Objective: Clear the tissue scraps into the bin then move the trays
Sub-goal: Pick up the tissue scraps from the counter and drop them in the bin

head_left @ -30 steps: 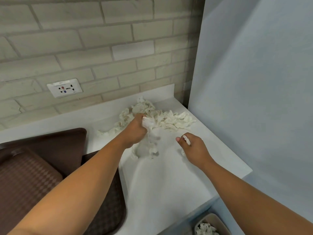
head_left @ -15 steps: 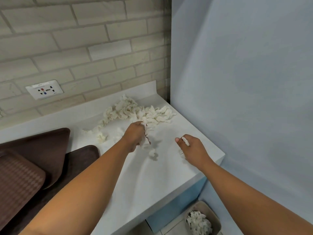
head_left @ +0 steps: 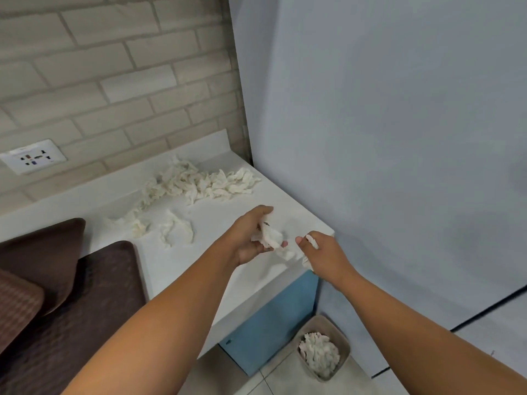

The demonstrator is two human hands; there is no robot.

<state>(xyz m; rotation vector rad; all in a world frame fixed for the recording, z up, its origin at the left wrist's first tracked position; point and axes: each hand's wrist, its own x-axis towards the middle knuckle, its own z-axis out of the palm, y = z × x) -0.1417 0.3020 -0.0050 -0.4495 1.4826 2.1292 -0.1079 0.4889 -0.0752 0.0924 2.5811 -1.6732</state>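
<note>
Brick wall [head_left: 114, 81] backs a white table [head_left: 176, 275], and a blue-grey wall [head_left: 385, 138] closes it off at 3 o'clock. A socket [head_left: 32, 159] sits in the brick at 9 o'clock.

Most of the scraps [head_left: 199, 183] lie at the table's far corner, at 11 o'clock from the hands. They are white tissue, crumpled and torn into ragged strips, heaped in a loose, low pile. Two smaller clumps [head_left: 176, 230] lie apart from the pile at 9 o'clock from the hands, nearer the trays.

The left hand [head_left: 251, 240] hangs over the table's near right corner with its fingers curled round a crumpled wad [head_left: 269, 238] of tissue. The right hand [head_left: 322, 255] is just beside it at 3 o'clock, over the table's edge, not touching it. Its thumb and fingers are closed on a small bit [head_left: 312, 242] of tissue, and more white shows under the palm.

The bin [head_left: 346, 349], beige and open-topped, stands on the tiled floor [head_left: 256, 386] at 5 o'clock, below the table's corner and beside a blue cabinet [head_left: 271, 320]. It holds a heap [head_left: 320, 354] of the same white scraps.

The trays [head_left: 108, 295], dark brown, overlap one another on the table's left side at 8 o'clock; the nearest edge lies close to the smaller clumps.
</note>
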